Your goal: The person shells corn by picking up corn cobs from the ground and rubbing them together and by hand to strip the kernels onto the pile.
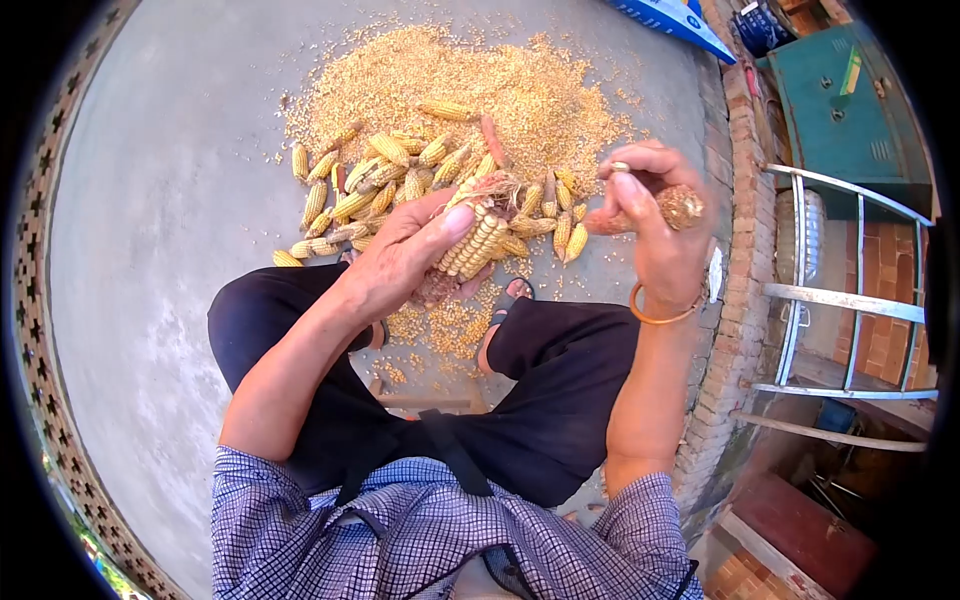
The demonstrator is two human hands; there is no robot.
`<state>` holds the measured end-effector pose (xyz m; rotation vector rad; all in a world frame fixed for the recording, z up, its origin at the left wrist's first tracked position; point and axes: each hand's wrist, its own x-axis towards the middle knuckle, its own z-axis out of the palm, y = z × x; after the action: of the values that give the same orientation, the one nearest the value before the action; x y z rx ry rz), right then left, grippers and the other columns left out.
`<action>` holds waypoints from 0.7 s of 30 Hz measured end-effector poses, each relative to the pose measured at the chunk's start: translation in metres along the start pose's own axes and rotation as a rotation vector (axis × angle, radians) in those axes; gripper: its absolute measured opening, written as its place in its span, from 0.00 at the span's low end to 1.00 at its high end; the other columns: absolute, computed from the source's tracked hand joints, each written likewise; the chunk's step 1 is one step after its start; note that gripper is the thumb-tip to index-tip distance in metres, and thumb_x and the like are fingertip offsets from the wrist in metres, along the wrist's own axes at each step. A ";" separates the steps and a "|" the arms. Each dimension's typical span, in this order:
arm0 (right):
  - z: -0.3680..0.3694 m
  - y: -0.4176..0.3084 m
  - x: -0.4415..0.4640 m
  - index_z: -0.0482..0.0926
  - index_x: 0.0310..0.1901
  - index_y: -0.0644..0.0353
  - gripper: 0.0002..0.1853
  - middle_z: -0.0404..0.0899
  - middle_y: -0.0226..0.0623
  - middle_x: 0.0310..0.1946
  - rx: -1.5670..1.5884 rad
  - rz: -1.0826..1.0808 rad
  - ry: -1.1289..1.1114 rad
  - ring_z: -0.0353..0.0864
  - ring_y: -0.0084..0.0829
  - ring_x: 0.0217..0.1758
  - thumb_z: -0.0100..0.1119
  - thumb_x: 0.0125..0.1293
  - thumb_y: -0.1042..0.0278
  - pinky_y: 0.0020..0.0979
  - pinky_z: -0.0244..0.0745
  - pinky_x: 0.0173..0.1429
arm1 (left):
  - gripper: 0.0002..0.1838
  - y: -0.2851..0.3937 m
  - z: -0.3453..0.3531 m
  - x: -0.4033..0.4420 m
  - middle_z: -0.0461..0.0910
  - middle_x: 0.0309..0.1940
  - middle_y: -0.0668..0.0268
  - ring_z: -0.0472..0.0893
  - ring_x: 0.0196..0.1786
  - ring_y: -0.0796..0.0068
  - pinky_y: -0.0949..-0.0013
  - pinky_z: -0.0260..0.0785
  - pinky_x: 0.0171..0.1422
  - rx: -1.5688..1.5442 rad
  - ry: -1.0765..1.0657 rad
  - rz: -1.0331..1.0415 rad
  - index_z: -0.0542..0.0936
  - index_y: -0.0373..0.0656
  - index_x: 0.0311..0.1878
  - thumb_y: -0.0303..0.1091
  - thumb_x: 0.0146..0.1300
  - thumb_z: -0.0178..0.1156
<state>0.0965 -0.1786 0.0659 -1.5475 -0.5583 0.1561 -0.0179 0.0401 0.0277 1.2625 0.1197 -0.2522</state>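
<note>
My left hand [415,245] is closed round a partly shelled corn cob [472,243], its thumb pressed along the upper side. Pale yellow kernels cover much of this cob, and bare reddish patches show at its edges. To the right, raised apart from it, my right hand [655,215] grips a bare corncob [680,207] in its curled fingers. A single pale kernel [620,167] shows at the tip of its thumb. Beyond the hands lies a heap of unshelled corn cobs [385,172], against a wide pile of loose kernels [450,75].
Loose kernels [440,328] also lie on the concrete floor [150,230] between my feet. A brick edge [745,250] runs along the right, with a metal ladder-like frame [850,300] and a green cabinet [840,110] beyond. A blue bag [675,25] is at the top.
</note>
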 end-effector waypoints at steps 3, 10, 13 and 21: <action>-0.066 0.000 -0.021 0.82 0.39 0.65 0.04 0.80 0.27 0.28 -0.434 0.292 0.205 0.75 0.15 0.27 0.65 0.64 0.77 0.20 0.71 0.30 | 0.41 -0.009 -0.010 0.003 0.80 0.44 0.57 0.81 0.41 0.69 0.69 0.75 0.41 -0.142 -0.074 -0.022 0.73 0.33 0.60 0.67 0.67 0.52; -0.378 0.107 -0.373 0.86 0.41 0.67 0.22 0.85 0.54 0.41 -1.584 1.274 -0.688 0.86 0.47 0.44 0.73 0.49 0.57 0.42 0.80 0.51 | 0.35 -0.004 -0.013 0.002 0.78 0.34 0.56 0.80 0.31 0.64 0.64 0.73 0.33 -0.362 -0.089 -0.017 0.75 0.34 0.50 0.63 0.73 0.41; -0.352 0.057 -0.447 0.85 0.42 0.67 0.20 0.84 0.55 0.45 -1.473 1.505 -0.747 0.84 0.52 0.51 0.66 0.55 0.58 0.44 0.79 0.55 | 0.34 -0.002 -0.010 0.005 0.78 0.31 0.56 0.79 0.29 0.64 0.64 0.73 0.33 -0.350 -0.063 -0.015 0.75 0.34 0.47 0.61 0.75 0.38; -0.195 0.039 -0.218 0.80 0.36 0.66 0.05 0.78 0.38 0.28 -0.945 0.310 0.419 0.77 0.27 0.31 0.67 0.60 0.79 0.28 0.72 0.39 | 0.26 -0.012 0.008 0.015 0.79 0.37 0.62 0.82 0.32 0.71 0.67 0.76 0.30 -0.403 0.014 -0.140 0.71 0.40 0.59 0.54 0.75 0.45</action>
<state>0.0019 -0.4476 -0.0099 -2.4980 -0.0201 -0.2364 -0.0072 0.0274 0.0154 0.8560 0.2587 -0.3225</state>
